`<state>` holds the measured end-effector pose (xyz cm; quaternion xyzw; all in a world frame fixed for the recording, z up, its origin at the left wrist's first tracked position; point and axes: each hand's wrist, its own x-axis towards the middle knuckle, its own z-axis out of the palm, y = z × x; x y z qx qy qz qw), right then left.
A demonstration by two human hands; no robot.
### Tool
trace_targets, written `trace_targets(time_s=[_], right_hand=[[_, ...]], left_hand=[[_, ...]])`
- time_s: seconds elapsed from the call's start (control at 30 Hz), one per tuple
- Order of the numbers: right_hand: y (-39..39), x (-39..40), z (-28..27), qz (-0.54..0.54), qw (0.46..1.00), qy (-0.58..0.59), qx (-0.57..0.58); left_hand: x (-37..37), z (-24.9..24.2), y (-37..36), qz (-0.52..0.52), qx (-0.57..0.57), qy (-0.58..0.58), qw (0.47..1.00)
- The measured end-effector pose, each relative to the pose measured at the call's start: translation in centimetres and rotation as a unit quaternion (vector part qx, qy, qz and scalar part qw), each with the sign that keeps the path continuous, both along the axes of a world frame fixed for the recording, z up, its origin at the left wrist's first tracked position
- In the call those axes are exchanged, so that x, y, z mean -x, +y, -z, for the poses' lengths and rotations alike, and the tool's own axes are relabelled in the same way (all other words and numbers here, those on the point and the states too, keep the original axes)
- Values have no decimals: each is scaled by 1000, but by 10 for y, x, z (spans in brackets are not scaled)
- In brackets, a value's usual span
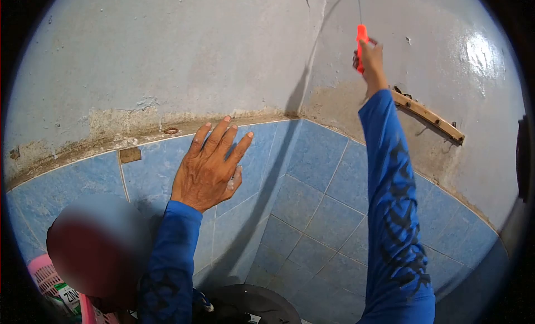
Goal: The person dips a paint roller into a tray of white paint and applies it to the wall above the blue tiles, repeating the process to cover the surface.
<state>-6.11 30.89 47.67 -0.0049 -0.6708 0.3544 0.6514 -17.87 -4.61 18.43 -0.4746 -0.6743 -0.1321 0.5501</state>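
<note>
My right hand [370,59] is raised high by the corner, fingers wrapped round the bright orange handle [361,33] of a tool. A thin metal rod runs up from that handle and leaves the top of the view, so the tool's head is hidden. Lower down and to the left, my left hand [209,168] has its fingers spread, back toward me, in front of the top edge of the blue wall tiles [153,170]. Nothing shows in it, and pale smears mark its thumb. Both arms wear blue sleeves.
A wooden hook rack [428,115] hangs on the right grey wall [440,51]. Another person's head [100,251] is close at the lower left, beside a pink basket [42,265]. A dark round tub [251,296] stands below. Flaking bare plaster [122,122] borders the tiles.
</note>
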Motion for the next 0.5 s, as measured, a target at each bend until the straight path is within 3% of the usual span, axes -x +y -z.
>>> trace_targets(time_s=[0.33, 0.5], right_hand=[[-13, -42, 178, -35, 994, -31, 98], [-59, -60, 259, -29, 991, -53, 123]], left_hand=[[-2, 0, -1, 21, -15, 3, 1000], [-5, 0, -1, 18, -11, 11, 1000]])
